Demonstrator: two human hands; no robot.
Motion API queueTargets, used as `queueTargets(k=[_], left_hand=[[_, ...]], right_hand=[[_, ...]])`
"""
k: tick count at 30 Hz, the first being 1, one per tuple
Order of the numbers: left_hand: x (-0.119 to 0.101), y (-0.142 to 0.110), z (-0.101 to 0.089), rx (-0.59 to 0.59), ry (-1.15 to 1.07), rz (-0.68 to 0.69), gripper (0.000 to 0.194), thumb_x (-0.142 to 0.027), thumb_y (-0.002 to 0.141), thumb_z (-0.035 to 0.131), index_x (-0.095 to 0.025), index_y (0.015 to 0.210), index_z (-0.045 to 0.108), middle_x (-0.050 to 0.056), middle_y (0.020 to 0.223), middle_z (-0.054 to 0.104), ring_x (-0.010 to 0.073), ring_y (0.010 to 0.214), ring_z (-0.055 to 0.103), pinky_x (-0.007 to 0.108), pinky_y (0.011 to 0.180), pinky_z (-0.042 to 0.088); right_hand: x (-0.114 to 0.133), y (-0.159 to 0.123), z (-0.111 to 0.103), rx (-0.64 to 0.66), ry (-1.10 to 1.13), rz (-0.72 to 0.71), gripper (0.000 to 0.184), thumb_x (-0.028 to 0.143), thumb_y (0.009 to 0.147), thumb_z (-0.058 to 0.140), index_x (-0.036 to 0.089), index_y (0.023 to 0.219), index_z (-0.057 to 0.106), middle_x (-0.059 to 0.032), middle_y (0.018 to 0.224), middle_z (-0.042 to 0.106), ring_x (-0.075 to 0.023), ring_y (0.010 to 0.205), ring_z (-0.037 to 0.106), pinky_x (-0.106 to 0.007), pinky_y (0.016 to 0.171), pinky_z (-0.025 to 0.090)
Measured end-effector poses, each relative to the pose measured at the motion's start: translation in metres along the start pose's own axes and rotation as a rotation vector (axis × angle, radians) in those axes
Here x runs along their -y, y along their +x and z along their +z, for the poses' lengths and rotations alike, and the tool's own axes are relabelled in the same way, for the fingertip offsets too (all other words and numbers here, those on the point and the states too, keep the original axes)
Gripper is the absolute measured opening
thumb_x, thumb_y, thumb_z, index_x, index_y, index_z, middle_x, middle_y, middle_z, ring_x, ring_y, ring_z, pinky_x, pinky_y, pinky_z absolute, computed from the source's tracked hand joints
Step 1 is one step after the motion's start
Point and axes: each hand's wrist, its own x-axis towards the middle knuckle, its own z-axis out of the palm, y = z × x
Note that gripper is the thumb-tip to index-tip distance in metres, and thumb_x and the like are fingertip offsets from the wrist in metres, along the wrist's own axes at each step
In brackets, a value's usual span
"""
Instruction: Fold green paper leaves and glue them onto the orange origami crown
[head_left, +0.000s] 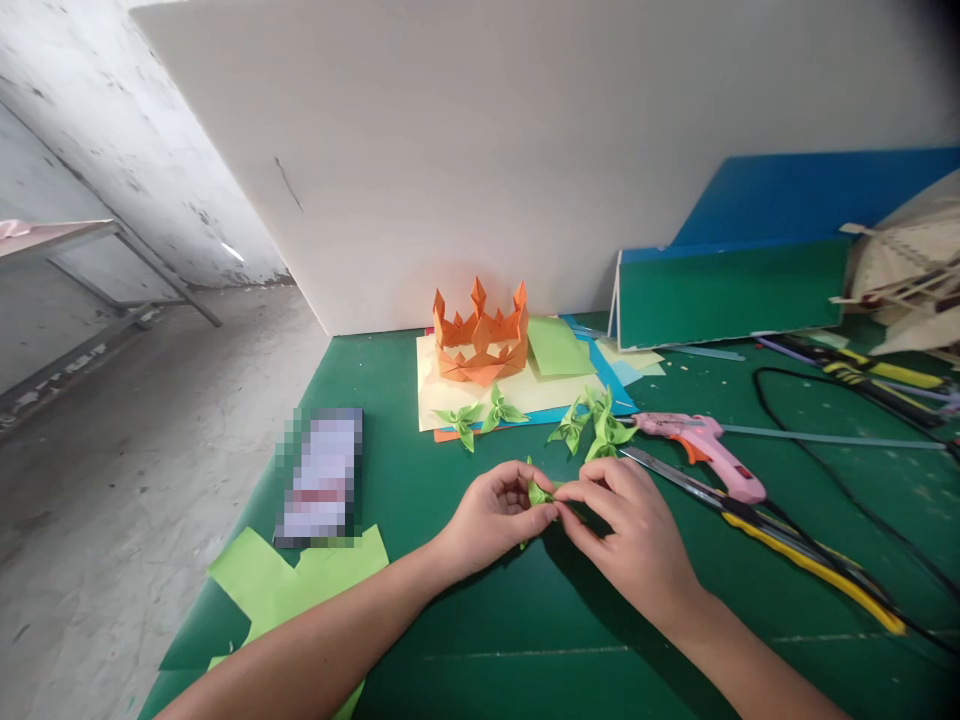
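A: Where is the held object, and what are the hands doing?

B: A small, light-green folded-paper piece (538, 494) lies between the hands, above the dark-green tabletop (450, 620). The left hand (487, 520) pinches its body between thumb and curled fingers; the right hand (637, 530) has thumb and forefinger closed on its right-hand tip. Similar star-shaped green paper flowers (505, 409) lie beyond, near a pink glue gun (705, 445).

A: How should it handle?

B: Probably very light, stiff along its folds but easily creased, and hardly slippery. The layered centre is presumably the safest hold; a thin point would bend under a hard squeeze.

A: And its orientation?

B: The pinched tip points toward the right hand. Narrow green points also show beyond and on the near side of the left fingers. The fingers hide much of it, so a single long axis cannot be told.
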Motion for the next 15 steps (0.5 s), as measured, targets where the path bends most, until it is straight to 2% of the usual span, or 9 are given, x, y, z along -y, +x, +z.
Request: queueTargets(k=[5, 9, 15], left_hand=[[0.0011, -0.0027, -0.0016, -0.008, 0.159, 0.068, 0.023, -0.030, 0.078, 0.070, -0.015, 0.092, 0.061, -0.004, 0.068, 0.045, 0.0056, 0.058, 0.039, 0.020, 0.055, 0.036], [-0.0015, -0.0045, -0.0011, -0.051, 0.267, 0.086, 0.019, -0.027, 0.079, 0.068, -0.015, 0.093, 0.064, -0.002, 0.071, 0.050, 0.0085, 0.064, 0.046, 0.022, 0.060, 0.041], [0.0006, -0.0018, -0.0024, -0.058, 0.154, 0.015, 0.026, -0.034, 0.076, 0.072, -0.013, 0.090, 0.067, 0.004, 0.083, 0.063, 0.0126, 0.074, 0.058, 0.026, 0.071, 0.047]], right_hand=[[0.0011, 0.0002, 0.0001, 0.020, -0.041, -0.021, 0.008, 0.015, 0.085, 0.057, 0.019, 0.080, 0.062, -0.0030, 0.079, 0.053, -0.0162, 0.077, 0.047, -0.031, 0.069, 0.037], [0.0019, 0.0005, 0.0009, 0.021, -0.088, -0.061, 0.008, 0.014, 0.085, 0.057, 0.018, 0.079, 0.060, -0.0029, 0.078, 0.055, -0.0166, 0.077, 0.047, -0.031, 0.069, 0.036], [0.0014, 0.0012, 0.0006, 0.029, -0.083, -0.063, 0.010, 0.015, 0.085, 0.056, 0.019, 0.078, 0.061, -0.0027, 0.078, 0.057, -0.0168, 0.078, 0.049, -0.032, 0.071, 0.036]])
